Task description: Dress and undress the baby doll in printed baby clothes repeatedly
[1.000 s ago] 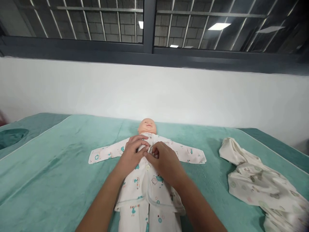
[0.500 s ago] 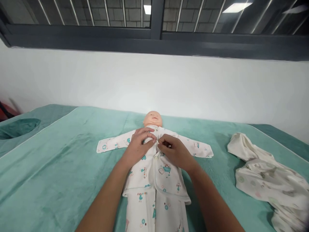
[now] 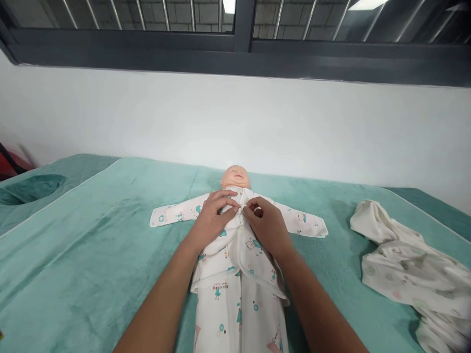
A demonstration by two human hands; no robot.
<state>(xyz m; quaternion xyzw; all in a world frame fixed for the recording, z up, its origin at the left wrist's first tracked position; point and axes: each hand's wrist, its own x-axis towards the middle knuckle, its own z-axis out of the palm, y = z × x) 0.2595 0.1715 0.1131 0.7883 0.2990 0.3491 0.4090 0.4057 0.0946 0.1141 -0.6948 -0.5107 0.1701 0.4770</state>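
Note:
A baby doll [image 3: 235, 176] lies on its back, dressed in a white printed jacket [image 3: 217, 260] and matching trousers [image 3: 221, 318]. Both sleeves stretch out sideways. At the chest, my left hand [image 3: 215, 213] pinches the jacket's front edge beside a small button [image 3: 240, 211]. My right hand [image 3: 265, 220], fingers closed, grips the opposite front edge of the jacket and lifts it slightly. Another button [image 3: 242, 227] shows just below. The fingertips partly hide the fastening between them.
A green plush cover [image 3: 91, 255] spreads under the doll. Crumpled white printed cloth [image 3: 408, 269] lies to the right. Behind rises a white wall [image 3: 235, 122] below a dark window frame [image 3: 147, 51]. A red object [image 3: 11, 164] stands at the far left edge.
My right hand has shifted slightly up along the jacket front, pulling its edge, and the lower hem has wrinkled. My left hand stays at the chest. The view has tilted slightly down.

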